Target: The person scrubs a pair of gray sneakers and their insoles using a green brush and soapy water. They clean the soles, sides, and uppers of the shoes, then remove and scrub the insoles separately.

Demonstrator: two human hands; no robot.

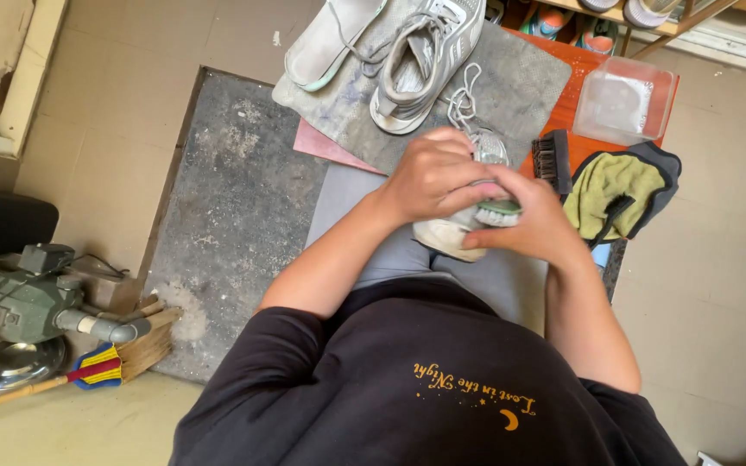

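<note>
Over my lap I hold a grey sneaker (477,155) with white laces. My left hand (429,177) wraps over the top of the shoe. My right hand (537,220) presses a small brush with green and white bristles (501,212) against the shoe's side near its pale sole (446,237). The fingers of both hands cover most of the shoe's middle.
Another grey sneaker (420,60) and a pale insole (330,43) lie on a grey mat (528,82) ahead. A black brush (553,160), yellow-green cloth (610,190) and clear plastic tub (623,99) sit to the right. A broom (123,358) and grey pump (28,298) stand left.
</note>
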